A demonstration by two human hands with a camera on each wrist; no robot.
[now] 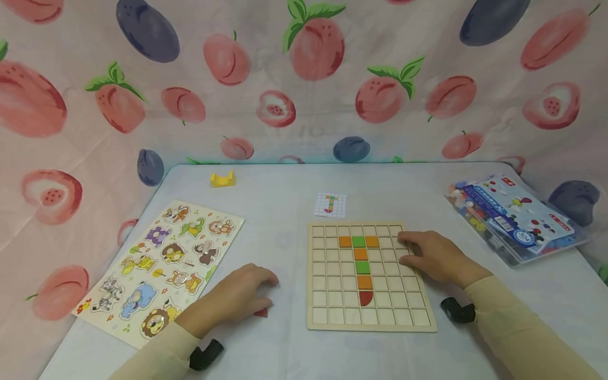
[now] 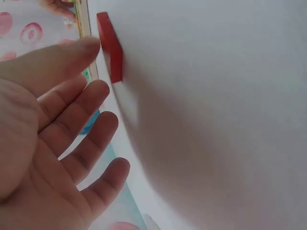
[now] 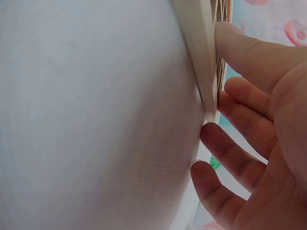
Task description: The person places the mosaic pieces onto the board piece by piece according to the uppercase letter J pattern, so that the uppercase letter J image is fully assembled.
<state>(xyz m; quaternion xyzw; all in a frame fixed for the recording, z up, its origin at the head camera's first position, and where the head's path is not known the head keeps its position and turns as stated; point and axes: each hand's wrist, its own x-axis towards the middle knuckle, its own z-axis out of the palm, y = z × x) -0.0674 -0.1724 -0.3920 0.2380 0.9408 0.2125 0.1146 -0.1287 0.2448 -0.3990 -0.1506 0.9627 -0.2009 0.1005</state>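
Observation:
My left hand (image 1: 230, 298) hovers over the table left of the board, fingers loosely bent and holding nothing. Just beyond its thumb tip in the left wrist view is a small red block (image 2: 113, 50), mostly hidden by the hand in the head view. A wooden grid board (image 1: 332, 316) carries orange and green squares, three across and several down, with a red rounded piece (image 1: 366, 298) at the bottom. My right hand (image 1: 439, 256) rests at the board's right edge (image 3: 199, 52), fingers relaxed. Behind the board lies a small pattern card (image 1: 337, 206) with a similar figure.
An animal picture board (image 1: 190, 237) lies at the left, partly under the left forearm. A yellow notched block (image 1: 222, 180) sits at the back left. A clear plastic case (image 1: 518, 216) of colourful pieces stands at the back right. Fruit-patterned cloth (image 1: 309, 121) hangs behind the table.

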